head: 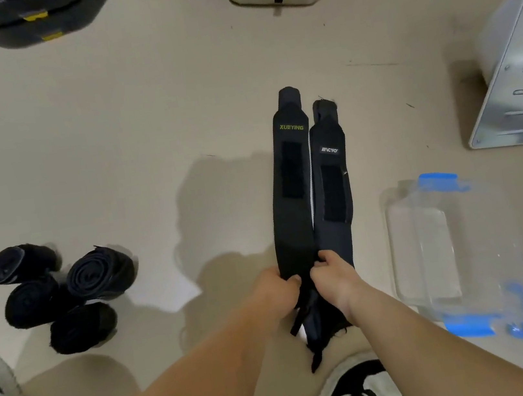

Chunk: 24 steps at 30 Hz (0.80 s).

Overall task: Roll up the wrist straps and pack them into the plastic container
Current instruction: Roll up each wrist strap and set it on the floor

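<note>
Two long black wrist straps lie flat side by side on the floor, running away from me: the left strap (292,200) with green lettering and the right strap (333,187) with a small white label. My left hand (275,289) and my right hand (331,277) both pinch the near end of the left strap, fingers curled on its edge. Several rolled black straps (60,292) sit in a heap at the left. A clear plastic container (429,240) with blue clips stands on the floor to the right, nothing visible inside it.
A white sheet of paper (162,294) lies beside the rolled straps. A grey metal rack (521,81) stands at the right. Bags and cases line the far edge. My black-and-white shoe (357,393) is just below the strap ends.
</note>
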Available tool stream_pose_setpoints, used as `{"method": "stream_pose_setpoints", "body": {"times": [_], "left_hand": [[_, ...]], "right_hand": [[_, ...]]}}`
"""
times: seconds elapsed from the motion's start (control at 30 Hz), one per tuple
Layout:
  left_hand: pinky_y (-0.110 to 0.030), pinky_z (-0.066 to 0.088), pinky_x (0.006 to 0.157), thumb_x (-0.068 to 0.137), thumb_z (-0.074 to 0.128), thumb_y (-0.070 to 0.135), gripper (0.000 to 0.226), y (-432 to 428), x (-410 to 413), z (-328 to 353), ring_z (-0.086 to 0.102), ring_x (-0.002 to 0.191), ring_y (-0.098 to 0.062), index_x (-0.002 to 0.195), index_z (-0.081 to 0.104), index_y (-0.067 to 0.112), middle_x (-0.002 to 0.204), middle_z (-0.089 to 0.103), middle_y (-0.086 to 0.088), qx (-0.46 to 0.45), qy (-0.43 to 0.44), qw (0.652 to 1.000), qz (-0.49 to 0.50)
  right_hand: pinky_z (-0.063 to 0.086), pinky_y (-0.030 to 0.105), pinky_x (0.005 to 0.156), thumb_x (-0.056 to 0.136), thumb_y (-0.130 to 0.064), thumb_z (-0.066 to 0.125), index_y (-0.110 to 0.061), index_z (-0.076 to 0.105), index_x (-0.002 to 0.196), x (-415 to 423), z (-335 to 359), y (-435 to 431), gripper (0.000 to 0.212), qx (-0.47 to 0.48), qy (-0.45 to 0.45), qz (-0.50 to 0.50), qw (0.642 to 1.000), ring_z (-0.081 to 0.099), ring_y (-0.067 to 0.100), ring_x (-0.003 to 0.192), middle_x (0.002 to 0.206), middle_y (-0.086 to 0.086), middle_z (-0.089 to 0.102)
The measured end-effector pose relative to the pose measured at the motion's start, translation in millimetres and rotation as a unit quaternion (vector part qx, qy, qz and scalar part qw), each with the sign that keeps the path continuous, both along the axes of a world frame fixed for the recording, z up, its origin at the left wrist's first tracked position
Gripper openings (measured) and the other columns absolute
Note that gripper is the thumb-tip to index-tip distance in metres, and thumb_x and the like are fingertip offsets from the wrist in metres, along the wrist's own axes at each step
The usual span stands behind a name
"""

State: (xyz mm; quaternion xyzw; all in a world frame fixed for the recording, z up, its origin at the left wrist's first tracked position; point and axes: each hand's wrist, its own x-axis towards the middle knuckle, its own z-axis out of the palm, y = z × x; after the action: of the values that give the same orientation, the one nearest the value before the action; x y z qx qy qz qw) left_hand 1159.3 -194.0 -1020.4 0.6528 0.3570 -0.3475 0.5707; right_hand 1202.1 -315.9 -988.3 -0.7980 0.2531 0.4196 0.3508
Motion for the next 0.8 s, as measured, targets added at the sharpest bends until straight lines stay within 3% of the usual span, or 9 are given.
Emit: {"method": "stream_pose_setpoints", "body": {"times": [0.03, 0.1, 0.17, 0.27, 0.37, 0.47, 0.6, 0.7, 0.8], "left_hand": [[-0.032, 0.059, 0.076, 0.103, 0.060, 0.023, 0.025, 0, 2, 2, 0.072, 0.093, -0.024, 0.123, 0.072, 0.014, 0.104, 0.076, -0.007, -0.001, -0.002, 1.000, -0.002], [-0.025, 0.057, 0.065, 0.103, 0.058, 0.018, 0.023, 7, 8, 13, 0.070, 0.083, -0.020, 0.120, 0.072, 0.011, 0.098, 0.074, -0.006, 0.001, -0.013, 1.000, 0.000], [-0.021, 0.054, 0.057, 0.103, 0.057, 0.014, 0.019, 21, 13, 29, 0.067, 0.077, -0.017, 0.115, 0.071, 0.011, 0.094, 0.073, -0.006, 0.011, -0.021, 0.999, 0.036], [-0.043, 0.065, 0.083, 0.104, 0.058, 0.020, 0.018, 49, 20, 54, 0.073, 0.093, -0.026, 0.119, 0.067, 0.016, 0.110, 0.073, -0.008, 0.018, -0.045, 0.988, 0.149], [-0.049, 0.063, 0.093, 0.107, 0.055, 0.026, 0.020, 79, 23, 92, 0.073, 0.095, -0.026, 0.124, 0.063, 0.023, 0.113, 0.072, -0.003, 0.022, -0.104, 0.967, 0.230], [-0.040, 0.064, 0.086, 0.106, 0.055, 0.021, 0.016, 107, 18, 132, 0.070, 0.101, -0.023, 0.119, 0.064, 0.025, 0.113, 0.072, 0.000, 0.021, -0.173, 0.962, 0.211], [-0.033, 0.064, 0.075, 0.106, 0.057, 0.022, 0.011, 127, 6, 174, 0.070, 0.102, -0.023, 0.113, 0.065, 0.022, 0.116, 0.071, -0.004, 0.017, -0.176, 0.976, 0.124], [-0.034, 0.063, 0.077, 0.107, 0.054, 0.022, 0.014, 133, -16, 191, 0.068, 0.107, -0.027, 0.115, 0.065, 0.019, 0.117, 0.070, -0.006, 0.017, -0.151, 0.986, 0.063], [-0.036, 0.063, 0.080, 0.106, 0.056, 0.021, 0.011, 136, -37, 183, 0.069, 0.107, -0.027, 0.109, 0.066, 0.019, 0.114, 0.071, -0.007, 0.014, -0.132, 0.988, 0.074]], "right_hand": [[0.049, 0.041, 0.111, 0.104, -0.013, 0.045, -0.021, 0.034, 0.162, 0, 0, 1, 0.060, 0.000, -0.004, -0.003, 1.000, 0.056, 0.028, 0.132, 0.150, 0.007, 0.056], [0.051, 0.039, 0.106, 0.107, -0.023, 0.044, -0.020, 0.033, 0.162, -1, 1, 6, 0.056, 0.000, -0.012, -0.002, 1.000, 0.058, 0.027, 0.127, 0.146, 0.006, 0.057], [0.046, 0.043, 0.112, 0.109, -0.036, 0.041, -0.018, 0.035, 0.161, -4, 4, 11, 0.055, -0.008, -0.013, 0.019, 1.000, 0.055, 0.028, 0.131, 0.147, 0.007, 0.056], [0.038, 0.044, 0.117, 0.109, -0.049, 0.035, -0.016, 0.037, 0.160, -7, 11, 19, 0.061, -0.018, -0.003, 0.053, 0.998, 0.047, 0.032, 0.141, 0.155, 0.009, 0.050], [0.035, 0.046, 0.120, 0.109, -0.053, 0.030, -0.013, 0.039, 0.160, -7, 23, 26, 0.065, -0.038, 0.007, 0.077, 0.996, 0.044, 0.034, 0.144, 0.158, 0.011, 0.047], [0.043, 0.044, 0.113, 0.111, -0.051, 0.028, -0.010, 0.052, 0.151, -4, 45, 42, 0.062, -0.041, 0.001, 0.075, 0.996, 0.054, 0.029, 0.126, 0.145, 0.010, 0.057], [0.054, 0.049, 0.105, 0.107, -0.056, 0.040, -0.018, 0.067, 0.123, 0, 85, 78, 0.049, 0.032, -0.016, 0.004, 0.999, 0.067, 0.030, 0.109, 0.117, 0.010, 0.071], [0.055, 0.049, 0.104, 0.105, -0.048, 0.054, -0.023, 0.066, 0.114, -6, 107, 92, 0.030, 0.078, -0.053, 0.042, 0.995, 0.067, 0.032, 0.111, 0.115, 0.013, 0.070], [0.054, 0.045, 0.101, 0.109, -0.042, 0.044, -0.015, 0.063, 0.114, -21, 104, 80, 0.034, 0.017, -0.064, 0.106, 0.992, 0.062, 0.026, 0.103, 0.112, 0.007, 0.065]]}}
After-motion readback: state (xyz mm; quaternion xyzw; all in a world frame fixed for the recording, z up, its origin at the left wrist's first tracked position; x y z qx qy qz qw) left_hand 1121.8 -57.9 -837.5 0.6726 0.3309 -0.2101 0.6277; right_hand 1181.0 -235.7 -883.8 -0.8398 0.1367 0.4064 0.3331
